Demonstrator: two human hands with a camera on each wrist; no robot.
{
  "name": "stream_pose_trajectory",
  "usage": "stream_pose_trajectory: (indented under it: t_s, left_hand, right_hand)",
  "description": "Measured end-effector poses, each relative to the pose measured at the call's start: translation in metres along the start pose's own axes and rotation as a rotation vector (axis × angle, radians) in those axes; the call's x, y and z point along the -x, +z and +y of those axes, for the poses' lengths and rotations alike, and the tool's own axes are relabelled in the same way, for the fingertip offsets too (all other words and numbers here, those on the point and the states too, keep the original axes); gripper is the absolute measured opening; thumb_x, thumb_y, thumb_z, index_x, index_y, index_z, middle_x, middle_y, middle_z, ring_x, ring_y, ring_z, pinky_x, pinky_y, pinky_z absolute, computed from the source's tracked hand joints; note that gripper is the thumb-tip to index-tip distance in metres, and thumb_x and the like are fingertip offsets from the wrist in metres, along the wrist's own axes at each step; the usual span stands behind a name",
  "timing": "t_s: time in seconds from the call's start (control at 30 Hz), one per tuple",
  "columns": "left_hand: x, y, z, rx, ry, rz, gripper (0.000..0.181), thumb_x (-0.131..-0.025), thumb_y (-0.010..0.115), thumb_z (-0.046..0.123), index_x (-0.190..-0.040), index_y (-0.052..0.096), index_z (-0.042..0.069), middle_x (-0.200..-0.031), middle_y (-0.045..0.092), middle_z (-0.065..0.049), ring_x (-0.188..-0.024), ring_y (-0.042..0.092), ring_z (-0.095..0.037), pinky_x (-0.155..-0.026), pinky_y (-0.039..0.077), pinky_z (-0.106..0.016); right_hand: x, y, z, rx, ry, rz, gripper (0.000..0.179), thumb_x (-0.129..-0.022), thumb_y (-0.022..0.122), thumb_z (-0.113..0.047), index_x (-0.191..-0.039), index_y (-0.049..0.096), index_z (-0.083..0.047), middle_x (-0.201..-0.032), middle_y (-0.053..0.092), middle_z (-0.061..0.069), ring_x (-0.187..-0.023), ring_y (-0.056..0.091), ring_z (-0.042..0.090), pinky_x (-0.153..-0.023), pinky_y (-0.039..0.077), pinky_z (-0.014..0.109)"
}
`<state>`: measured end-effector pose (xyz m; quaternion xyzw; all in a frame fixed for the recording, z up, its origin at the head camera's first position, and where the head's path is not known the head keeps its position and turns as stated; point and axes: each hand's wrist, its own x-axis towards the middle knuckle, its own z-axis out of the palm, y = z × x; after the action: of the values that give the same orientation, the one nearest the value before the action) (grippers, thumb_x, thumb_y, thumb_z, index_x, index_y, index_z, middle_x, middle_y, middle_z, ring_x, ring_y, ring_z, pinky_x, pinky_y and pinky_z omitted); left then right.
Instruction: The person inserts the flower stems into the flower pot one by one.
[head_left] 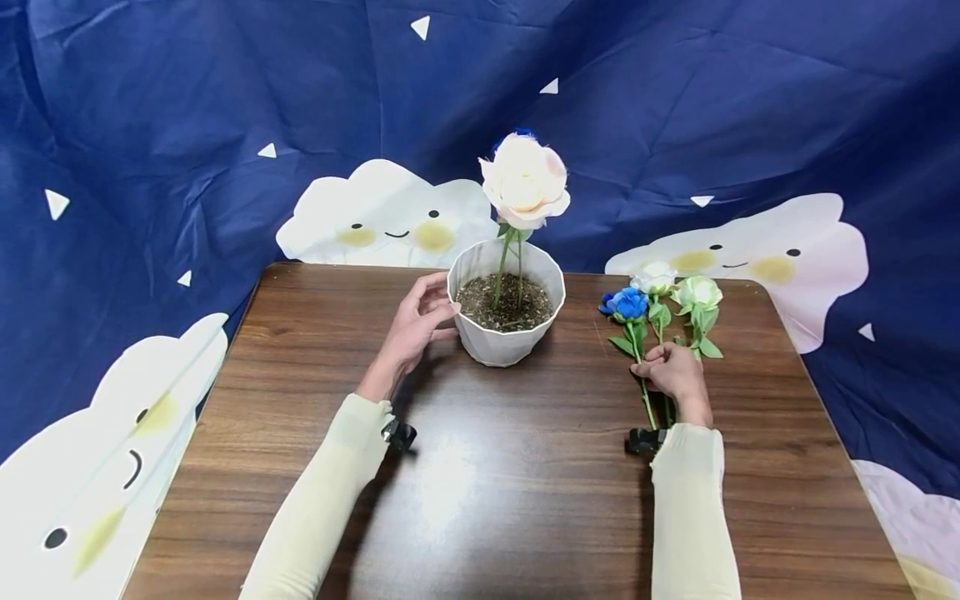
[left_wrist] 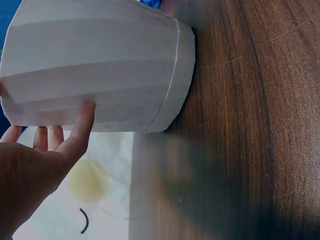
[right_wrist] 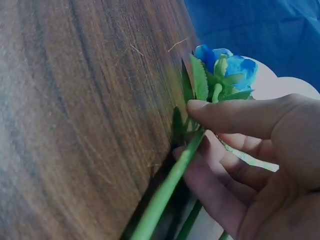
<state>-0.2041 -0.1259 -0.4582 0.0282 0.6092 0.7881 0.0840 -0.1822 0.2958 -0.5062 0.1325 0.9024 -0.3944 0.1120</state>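
Note:
In the head view a white faceted flowerpot (head_left: pixel 498 346) of dark soil (head_left: pixel 517 312) holds a large pale pink rose (head_left: pixel 525 179). A blue bloom (head_left: pixel 522 133) peeks out behind that rose. My left hand (head_left: pixel 416 321) touches the pot's left side, its fingers spread along the wall, one fingertip resting flat on it in the left wrist view. With thumb and fingers, my right hand (head_left: pixel 675 375) pinches the green stem (right_wrist: pixel 170 177) of a blue rose (head_left: pixel 627 304) below its leaves. A white rose (head_left: pixel 654 277) and a pale green rose (head_left: pixel 699 292) lie beside it.
The brown wooden table (head_left: pixel 510 500) reaches back to a dark blue curtain (head_left: pixel 637 125) printed with white clouds and triangles. The pot stands near the table's back edge, left of the loose flowers. Black wrist cameras sit at both cuffs.

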Motion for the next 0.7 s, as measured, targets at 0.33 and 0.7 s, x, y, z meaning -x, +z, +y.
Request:
stream_pose_trajectory:
  t_s: [0.33, 0.7]
  left_hand:
    - [0.001, 0.001, 0.001, -0.003, 0.001, 0.012, 0.059, -0.092, 0.064, -0.001, -0.147, 0.046, 0.009, -0.138, 0.047, -0.026, -0.11, 0.058, -0.025, -0.093, 0.056, -0.062]
    - [0.0, 0.002, 0.0, 0.007, 0.003, 0.011, 0.06, -0.091, 0.063, -0.002, -0.147, 0.045, 0.008, -0.14, 0.044, -0.029, -0.108, 0.057, -0.025, -0.094, 0.054, -0.064]
  right_hand:
    - [0.003, 0.0, -0.002, -0.218, 0.012, -0.057, 0.035, -0.093, 0.072, -0.01, -0.119, 0.061, 0.011, -0.092, 0.066, 0.005, -0.075, 0.065, 0.009, -0.066, 0.064, 0.03]
    - [0.004, -0.005, -0.017, -0.779, -0.009, 0.051, 0.03, -0.091, 0.07, 0.005, -0.118, 0.058, 0.01, -0.082, 0.073, -0.001, -0.077, 0.069, 0.007, -0.063, 0.063, 0.026]
